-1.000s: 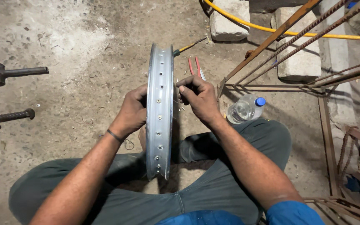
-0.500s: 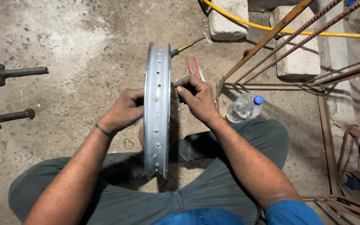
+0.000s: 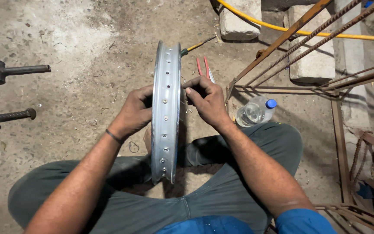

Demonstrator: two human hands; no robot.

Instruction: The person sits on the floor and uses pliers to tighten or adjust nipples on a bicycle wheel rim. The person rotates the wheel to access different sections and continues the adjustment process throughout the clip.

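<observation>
Silver wheel rim (image 3: 166, 112) stood upright between crossed legs. Left hand (image 3: 134, 112) clamped rim's left flank. Right hand (image 3: 206, 100) pinched closed at right edge; pinched item too small to tell. Spoke holes mostly bare, so lacing looked barely begun. Red-handled pliers (image 3: 204, 67) lay untouched beyond.

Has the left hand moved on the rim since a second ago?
Yes. The left hand slid down the rim, toward the person, away from the hammer.

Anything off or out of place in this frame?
Nothing damaged or spilled. The wheel rim stands upright between both hands. A plastic bottle lies on its side by the right knee; hammers and pliers lie loose on the floor.
</observation>
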